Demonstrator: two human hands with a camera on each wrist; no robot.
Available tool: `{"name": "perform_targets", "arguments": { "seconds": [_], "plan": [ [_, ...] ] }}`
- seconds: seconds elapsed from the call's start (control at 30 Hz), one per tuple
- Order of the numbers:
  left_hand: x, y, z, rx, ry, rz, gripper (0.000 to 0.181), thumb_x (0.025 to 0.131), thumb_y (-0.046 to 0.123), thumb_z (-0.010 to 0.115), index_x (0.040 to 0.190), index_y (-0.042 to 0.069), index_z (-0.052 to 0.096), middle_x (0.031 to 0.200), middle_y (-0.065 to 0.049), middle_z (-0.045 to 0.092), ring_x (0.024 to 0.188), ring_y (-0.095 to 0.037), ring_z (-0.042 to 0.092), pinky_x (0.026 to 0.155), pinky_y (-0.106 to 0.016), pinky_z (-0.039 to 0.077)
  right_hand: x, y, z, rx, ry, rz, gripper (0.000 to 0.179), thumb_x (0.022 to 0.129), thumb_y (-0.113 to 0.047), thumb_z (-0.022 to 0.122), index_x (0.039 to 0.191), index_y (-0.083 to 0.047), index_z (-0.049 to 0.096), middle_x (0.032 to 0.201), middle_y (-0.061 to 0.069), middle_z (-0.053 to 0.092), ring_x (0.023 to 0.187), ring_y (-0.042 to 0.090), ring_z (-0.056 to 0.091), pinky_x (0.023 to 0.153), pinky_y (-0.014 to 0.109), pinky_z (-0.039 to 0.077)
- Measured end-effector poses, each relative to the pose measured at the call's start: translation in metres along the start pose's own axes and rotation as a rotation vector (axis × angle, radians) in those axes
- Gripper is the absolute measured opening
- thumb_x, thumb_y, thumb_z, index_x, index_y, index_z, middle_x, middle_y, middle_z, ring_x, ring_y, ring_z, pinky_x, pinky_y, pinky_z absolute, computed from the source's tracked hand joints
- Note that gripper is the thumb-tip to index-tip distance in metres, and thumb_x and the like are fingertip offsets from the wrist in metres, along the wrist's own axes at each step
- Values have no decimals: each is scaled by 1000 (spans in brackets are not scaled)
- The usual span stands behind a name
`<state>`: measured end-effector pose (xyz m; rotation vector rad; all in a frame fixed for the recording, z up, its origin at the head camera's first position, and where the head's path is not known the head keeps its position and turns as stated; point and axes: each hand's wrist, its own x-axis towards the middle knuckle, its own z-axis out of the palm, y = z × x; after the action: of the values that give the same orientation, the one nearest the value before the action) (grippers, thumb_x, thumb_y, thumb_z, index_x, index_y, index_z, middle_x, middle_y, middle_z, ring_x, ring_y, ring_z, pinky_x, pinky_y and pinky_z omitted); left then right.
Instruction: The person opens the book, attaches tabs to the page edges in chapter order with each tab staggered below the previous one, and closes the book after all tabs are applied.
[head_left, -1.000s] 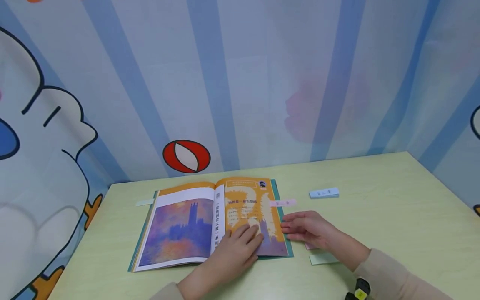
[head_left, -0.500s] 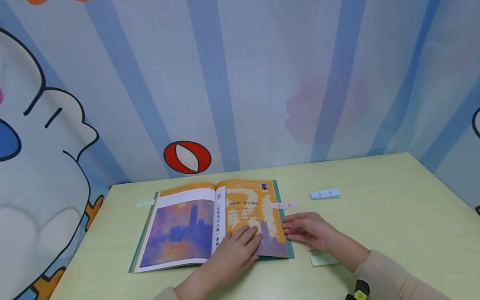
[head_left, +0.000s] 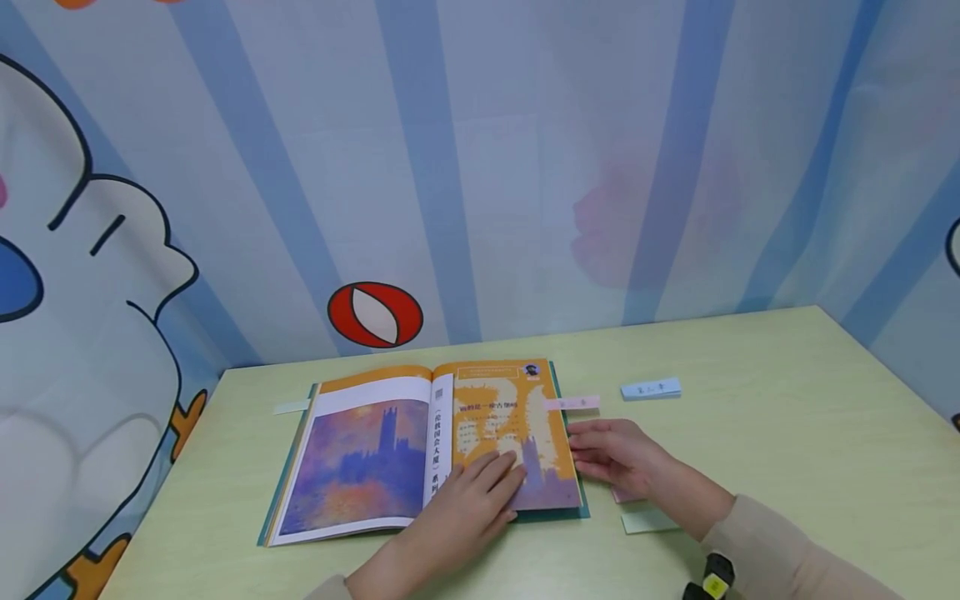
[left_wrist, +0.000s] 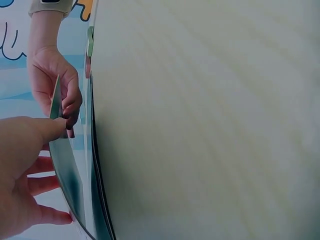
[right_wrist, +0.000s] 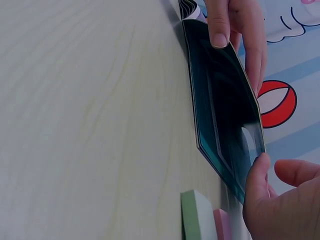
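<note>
Pinching page (head_left: 502, 433) w/ L hand (head_left: 468, 508); R hand (head_left: 617, 454), grip unclear, part-hides pink block (head_left: 626, 495) nr green block (head_left: 648, 522).

Compared with the preceding pictures, the right-hand page (head_left: 519, 417) and its pink tab (head_left: 573, 403) have shifted slightly toward the bench's (head_left: 757, 417) right and back edges, exposing more teal cover (head_left: 551, 514) beneath. The right grip's (head_left: 621, 457) fingertips have moved likewise.
</note>
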<state>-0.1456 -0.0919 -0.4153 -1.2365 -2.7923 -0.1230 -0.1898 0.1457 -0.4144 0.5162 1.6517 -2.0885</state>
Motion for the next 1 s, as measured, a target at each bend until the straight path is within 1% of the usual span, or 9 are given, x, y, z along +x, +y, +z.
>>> {"name": "perform_targets", "arguments": {
  "seconds": [0.17,0.33,0.47,0.63,0.83,1.0],
  "plan": [
    [0,-1,1,-2,30,20,45,96,29,52,137,12,47,140,-8,43,127,-26,41,96,-47,41,1,-2,3,-9,3,-6,43,88,-1,61,129,5,49,86,8,68,71,14,65,68,26,54],
    [0,-2,2,-5,52,33,46,95,29,54,137,10,47,140,-9,44,126,-26,42,98,-44,40,0,-5,5,-8,-24,-20,47,87,0,61,131,6,46,88,8,68,72,14,65,67,26,54],
    [-1,-3,2,-27,60,32,48,95,29,54,138,10,46,140,-10,43,127,-26,42,100,-43,39,0,-7,7,-9,-28,-26,46,87,0,60,130,6,45,90,8,68,74,15,65,68,27,54],
    [-2,-4,2,-44,73,29,49,95,30,54,139,11,45,141,-9,42,127,-26,41,101,-43,38,0,-10,9,-22,-26,-17,46,87,0,60,131,5,45,88,8,68,72,15,63,67,25,54],
    [-2,-4,3,-40,106,42,48,94,29,55,137,9,47,139,-10,44,125,-25,43,100,-42,39,-2,-15,11,-36,-56,-26,46,89,-1,58,132,5,43,85,8,67,69,14,63,64,23,54],
    [-2,-4,3,-56,111,38,48,94,29,55,137,9,47,138,-10,45,126,-25,43,100,-41,39,-4,-19,12,-60,-80,-45,45,89,-2,57,131,6,43,84,8,67,67,13,63,61,21,53]
  ]
}}
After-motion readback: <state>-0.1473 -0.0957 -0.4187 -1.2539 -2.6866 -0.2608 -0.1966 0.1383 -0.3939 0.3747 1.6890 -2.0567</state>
